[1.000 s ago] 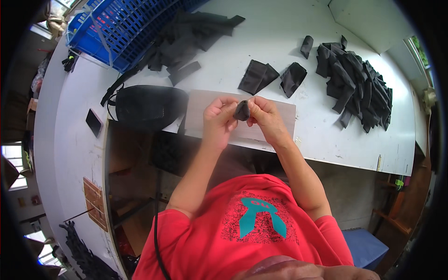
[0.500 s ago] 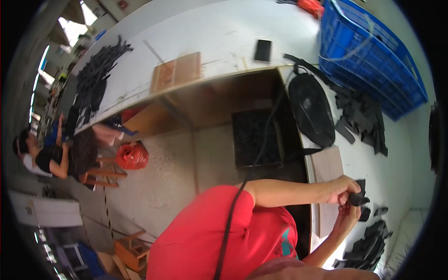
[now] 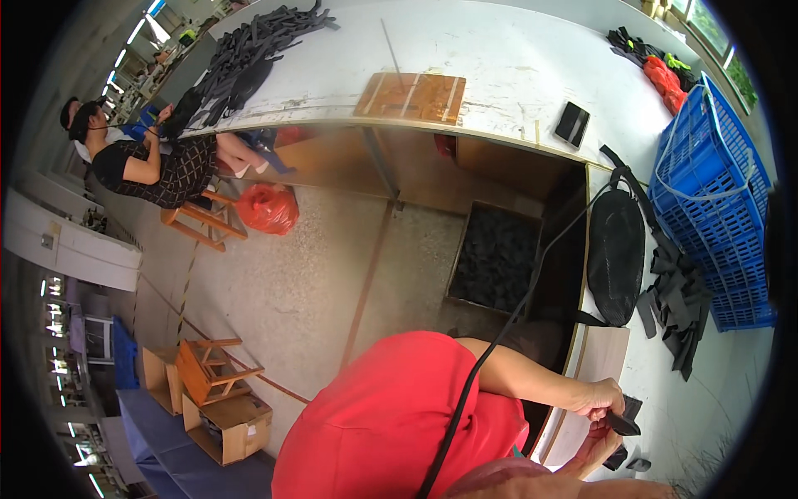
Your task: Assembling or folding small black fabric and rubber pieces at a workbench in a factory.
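Both hands are together at the lower right, over the white table's edge. My left hand (image 3: 603, 399) is closed, fingers pinching a small black fabric piece (image 3: 623, 424). Just below it, my right hand (image 3: 588, 453) has its fingers curled up against the same piece; part of that hand is hidden. Beneath and beside the hands lie more small black pieces (image 3: 639, 464) on the table. A pale board (image 3: 602, 356) lies along the table edge, partly under my hands.
A black pouch with a strap (image 3: 617, 258) lies farther up the table, beside piled black strips (image 3: 677, 303) and a blue crate (image 3: 715, 200). A dark phone-like object (image 3: 573, 125) lies beyond. A box of black pieces (image 3: 495, 258) stands below. Other people sit at far left.
The view has swung, so the table, crate and pouch appear shifted and more of the room shows. Both hands stay closed around the black fabric piece.
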`<state>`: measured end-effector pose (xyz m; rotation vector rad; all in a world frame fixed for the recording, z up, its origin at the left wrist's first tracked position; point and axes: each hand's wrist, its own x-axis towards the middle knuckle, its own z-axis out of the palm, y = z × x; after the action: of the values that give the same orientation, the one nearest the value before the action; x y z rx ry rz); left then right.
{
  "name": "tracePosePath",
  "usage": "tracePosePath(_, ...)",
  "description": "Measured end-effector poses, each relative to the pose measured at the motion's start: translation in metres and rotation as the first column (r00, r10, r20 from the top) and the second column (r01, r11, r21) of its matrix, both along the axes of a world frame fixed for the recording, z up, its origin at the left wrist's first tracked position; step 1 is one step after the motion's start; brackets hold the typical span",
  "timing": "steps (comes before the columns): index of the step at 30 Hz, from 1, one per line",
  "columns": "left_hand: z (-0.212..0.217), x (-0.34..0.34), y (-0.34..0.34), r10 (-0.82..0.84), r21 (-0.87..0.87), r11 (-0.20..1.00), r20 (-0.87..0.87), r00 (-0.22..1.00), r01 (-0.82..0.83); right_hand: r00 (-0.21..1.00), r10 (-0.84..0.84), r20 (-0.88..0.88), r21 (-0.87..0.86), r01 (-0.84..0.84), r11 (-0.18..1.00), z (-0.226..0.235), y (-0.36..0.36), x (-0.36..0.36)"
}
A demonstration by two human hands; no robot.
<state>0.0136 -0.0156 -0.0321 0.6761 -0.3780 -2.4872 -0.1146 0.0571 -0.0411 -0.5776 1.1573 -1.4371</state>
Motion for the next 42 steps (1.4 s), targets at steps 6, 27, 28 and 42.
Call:
tracePosePath(6,0.000,-0.001,0.009,0.000,-0.048,0.999,0.039,0.999,0.002,0.993,0.067,0.102,0.039,-0.071,0.997,0.009,0.012,0.008)
tracePosePath(27,0.002,0.004,0.020,0.040,-0.187,0.982,0.090,0.995,-0.023,0.966,0.131,0.222,-0.023,-0.129,0.991,-0.015,0.004,-0.007)
tracePosePath(28,0.005,0.005,0.021,0.032,-0.172,0.985,0.111,0.993,-0.013,0.968,0.129,0.215,-0.022,-0.127,0.992,-0.016,0.003,-0.008)
tracePosePath(42,0.011,-0.002,0.021,0.387,-0.630,0.774,0.397,0.832,-0.059,0.993,0.088,0.083,0.002,-0.088,0.996,-0.020,0.001,-0.024)
